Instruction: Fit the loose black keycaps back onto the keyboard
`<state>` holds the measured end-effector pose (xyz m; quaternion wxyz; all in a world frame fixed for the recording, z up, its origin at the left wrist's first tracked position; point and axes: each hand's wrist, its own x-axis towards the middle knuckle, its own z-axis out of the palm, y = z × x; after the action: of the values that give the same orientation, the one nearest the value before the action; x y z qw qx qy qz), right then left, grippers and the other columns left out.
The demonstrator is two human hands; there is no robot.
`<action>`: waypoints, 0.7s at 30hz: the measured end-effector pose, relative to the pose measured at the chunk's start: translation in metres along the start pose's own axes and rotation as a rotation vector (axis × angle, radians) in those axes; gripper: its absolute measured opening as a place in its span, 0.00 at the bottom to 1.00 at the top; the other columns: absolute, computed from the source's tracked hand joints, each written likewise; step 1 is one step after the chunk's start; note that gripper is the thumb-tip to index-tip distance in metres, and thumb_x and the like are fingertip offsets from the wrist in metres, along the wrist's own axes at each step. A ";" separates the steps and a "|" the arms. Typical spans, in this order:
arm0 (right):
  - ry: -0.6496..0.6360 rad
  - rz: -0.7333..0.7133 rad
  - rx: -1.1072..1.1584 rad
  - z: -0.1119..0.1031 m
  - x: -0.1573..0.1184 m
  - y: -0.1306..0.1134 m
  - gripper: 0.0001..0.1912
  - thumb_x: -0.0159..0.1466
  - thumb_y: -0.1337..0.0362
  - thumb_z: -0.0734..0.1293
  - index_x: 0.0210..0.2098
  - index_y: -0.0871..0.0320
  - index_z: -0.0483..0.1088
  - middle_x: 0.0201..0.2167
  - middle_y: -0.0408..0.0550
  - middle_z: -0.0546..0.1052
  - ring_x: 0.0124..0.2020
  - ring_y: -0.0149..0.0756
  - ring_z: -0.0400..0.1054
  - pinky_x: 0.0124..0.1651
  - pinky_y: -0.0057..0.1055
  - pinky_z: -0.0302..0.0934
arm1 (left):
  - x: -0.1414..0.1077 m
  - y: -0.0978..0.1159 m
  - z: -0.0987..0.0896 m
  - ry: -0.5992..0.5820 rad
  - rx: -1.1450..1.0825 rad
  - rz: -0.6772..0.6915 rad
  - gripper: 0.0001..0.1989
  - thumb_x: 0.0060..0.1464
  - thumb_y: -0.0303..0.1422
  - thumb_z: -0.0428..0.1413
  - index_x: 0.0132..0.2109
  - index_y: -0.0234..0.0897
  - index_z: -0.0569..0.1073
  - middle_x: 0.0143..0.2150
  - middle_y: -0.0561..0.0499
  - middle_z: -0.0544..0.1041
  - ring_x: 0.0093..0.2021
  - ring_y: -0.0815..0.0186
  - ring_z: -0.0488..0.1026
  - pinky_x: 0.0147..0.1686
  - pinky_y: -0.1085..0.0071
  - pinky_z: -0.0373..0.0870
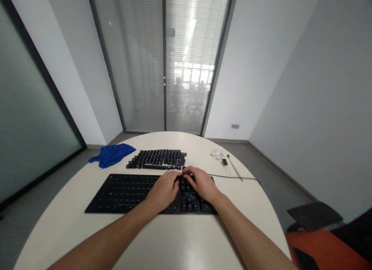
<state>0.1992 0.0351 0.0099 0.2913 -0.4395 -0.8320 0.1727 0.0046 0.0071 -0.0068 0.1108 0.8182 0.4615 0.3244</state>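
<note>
Curling over the right half of the keyboard (124,192), the left hand (164,190) and right hand (202,182) are partly closed, fingertips close together at its far edge; any grip cannot be told. Beyond lie loose keys (158,157), a blue cloth (113,154) by the table's (162,243) far left edge, a brush (236,170) near its right edge.

Across the middle of your tabletop (174,243) lies the keyboard (128,190). Behind it, toward the far edge, sit the loose keycaps (158,158), with the cloth (113,155) to their left at the far-left edge. Near the far-right edge you have the wrapper (217,154), what looks like a puller (224,161) just before it, and the brush (235,168) to their right. The cable (232,177) runs to the right edge.
</note>
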 end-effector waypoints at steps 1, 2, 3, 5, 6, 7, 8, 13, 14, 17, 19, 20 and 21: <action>0.004 0.002 0.019 0.001 0.000 0.000 0.08 0.68 0.67 0.65 0.46 0.54 0.70 0.43 0.46 0.80 0.46 0.39 0.74 0.51 0.36 0.65 | 0.000 0.000 0.000 -0.003 0.004 0.001 0.14 0.61 0.24 0.49 0.53 0.36 0.70 0.51 0.44 0.76 0.53 0.57 0.72 0.56 0.56 0.68; 0.007 0.004 0.039 0.001 0.000 0.001 0.09 0.67 0.67 0.66 0.47 0.53 0.68 0.43 0.46 0.80 0.46 0.38 0.75 0.51 0.35 0.65 | 0.000 0.000 0.000 -0.007 0.009 0.005 0.14 0.61 0.23 0.49 0.52 0.36 0.71 0.51 0.43 0.76 0.52 0.57 0.72 0.56 0.56 0.68; 0.009 0.005 0.057 0.001 -0.001 0.000 0.11 0.67 0.67 0.66 0.49 0.53 0.67 0.43 0.45 0.80 0.46 0.38 0.75 0.51 0.35 0.65 | 0.000 0.000 -0.001 -0.010 0.014 0.013 0.14 0.62 0.23 0.48 0.52 0.36 0.71 0.51 0.43 0.76 0.52 0.57 0.72 0.56 0.56 0.68; 0.008 0.009 0.078 0.001 -0.001 -0.001 0.14 0.66 0.68 0.66 0.51 0.53 0.65 0.44 0.45 0.80 0.47 0.38 0.75 0.52 0.36 0.65 | -0.001 0.001 -0.002 -0.011 0.026 0.030 0.15 0.62 0.23 0.47 0.53 0.36 0.71 0.51 0.44 0.76 0.52 0.57 0.71 0.56 0.56 0.68; 0.004 0.014 0.079 0.000 -0.001 -0.002 0.15 0.66 0.68 0.66 0.52 0.52 0.65 0.44 0.45 0.81 0.47 0.38 0.75 0.52 0.36 0.65 | -0.001 0.002 -0.002 -0.013 0.033 0.038 0.15 0.62 0.23 0.47 0.53 0.36 0.71 0.51 0.44 0.76 0.52 0.57 0.71 0.56 0.56 0.68; -0.002 0.019 0.077 -0.001 -0.001 -0.002 0.15 0.67 0.67 0.66 0.52 0.52 0.64 0.44 0.45 0.81 0.47 0.38 0.75 0.52 0.36 0.65 | -0.001 0.002 -0.003 -0.015 0.039 0.044 0.15 0.62 0.22 0.47 0.52 0.37 0.71 0.50 0.44 0.76 0.52 0.57 0.71 0.55 0.56 0.69; -0.008 0.027 0.068 -0.002 -0.001 -0.003 0.15 0.67 0.67 0.66 0.53 0.52 0.65 0.44 0.45 0.81 0.47 0.38 0.75 0.52 0.37 0.65 | -0.001 0.003 -0.003 -0.016 0.046 0.049 0.15 0.62 0.22 0.47 0.52 0.37 0.71 0.50 0.44 0.76 0.52 0.57 0.71 0.55 0.57 0.69; -0.070 0.011 -0.066 -0.015 -0.003 0.002 0.10 0.67 0.63 0.65 0.47 0.54 0.73 0.44 0.48 0.81 0.47 0.41 0.74 0.53 0.38 0.65 | -0.002 0.007 -0.003 -0.005 0.106 0.078 0.13 0.62 0.24 0.49 0.51 0.37 0.72 0.49 0.45 0.76 0.52 0.57 0.71 0.55 0.57 0.69; -0.096 -0.013 -0.081 -0.019 -0.004 0.002 0.10 0.67 0.62 0.65 0.47 0.54 0.74 0.45 0.48 0.81 0.48 0.42 0.74 0.53 0.38 0.64 | -0.002 0.008 -0.004 -0.006 0.123 0.082 0.13 0.62 0.25 0.49 0.51 0.37 0.72 0.50 0.45 0.76 0.52 0.57 0.71 0.55 0.57 0.69; -0.179 -0.087 -0.080 -0.031 -0.009 -0.002 0.15 0.67 0.59 0.65 0.53 0.52 0.73 0.50 0.49 0.79 0.52 0.43 0.72 0.57 0.39 0.63 | -0.002 0.011 -0.007 -0.028 0.181 0.087 0.13 0.62 0.28 0.51 0.52 0.36 0.72 0.51 0.44 0.76 0.53 0.55 0.71 0.56 0.56 0.68; -0.211 -0.101 -0.079 -0.037 -0.013 -0.010 0.20 0.66 0.57 0.67 0.56 0.53 0.71 0.53 0.51 0.78 0.54 0.45 0.71 0.58 0.41 0.62 | -0.002 0.012 -0.010 -0.062 0.205 0.090 0.13 0.61 0.29 0.53 0.52 0.37 0.72 0.51 0.44 0.76 0.52 0.55 0.72 0.57 0.55 0.67; -0.228 -0.104 -0.080 -0.038 -0.015 -0.014 0.23 0.64 0.56 0.68 0.57 0.54 0.70 0.54 0.52 0.77 0.55 0.46 0.70 0.59 0.41 0.62 | -0.002 0.012 -0.011 -0.081 0.207 0.094 0.13 0.61 0.30 0.53 0.52 0.37 0.72 0.50 0.44 0.77 0.51 0.55 0.72 0.57 0.55 0.67; -0.241 -0.104 -0.082 -0.039 -0.016 -0.017 0.26 0.62 0.55 0.70 0.58 0.55 0.69 0.55 0.53 0.76 0.55 0.47 0.69 0.59 0.42 0.62 | -0.002 0.011 -0.013 -0.099 0.201 0.096 0.14 0.61 0.30 0.53 0.53 0.38 0.72 0.50 0.45 0.77 0.51 0.55 0.72 0.57 0.55 0.67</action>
<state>0.2205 0.0130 0.0441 0.1796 -0.3834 -0.8889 0.1748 0.0034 -0.0020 0.0077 0.0352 0.8615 0.4458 0.2407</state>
